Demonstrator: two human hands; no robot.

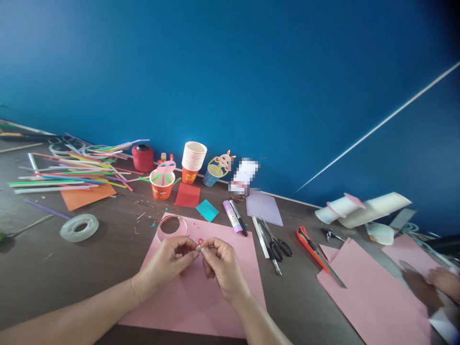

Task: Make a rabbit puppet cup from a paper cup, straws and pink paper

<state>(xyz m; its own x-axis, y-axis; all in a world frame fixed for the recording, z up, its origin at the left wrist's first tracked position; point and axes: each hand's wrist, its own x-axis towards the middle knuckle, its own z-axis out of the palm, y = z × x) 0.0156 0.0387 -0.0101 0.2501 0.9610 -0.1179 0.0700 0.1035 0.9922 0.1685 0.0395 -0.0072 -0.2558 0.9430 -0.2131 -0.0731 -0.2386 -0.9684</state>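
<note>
My left hand (168,258) and my right hand (224,266) meet fingertip to fingertip over a pink sheet of paper (194,306). Both are closed in a pinch on a small whitish piece (198,248), too small to name. Just above the fingertips shows a tiny red cutout (200,241), perhaps joined to that piece; I cannot tell. Beyond my left hand, a clear tape ring (158,231) lies partly on the sheet. Small red and blue paper scraps are scattered near the sheet's far edge.
Left: a tape roll (68,233) and many straws (53,183). Behind: red thread (143,159), stacked paper cups (189,173), a decorated cup (161,192). Right: a glue stick (232,215), scissors (276,244), an orange utility knife (312,250) with blade out, and another person's hand (445,282).
</note>
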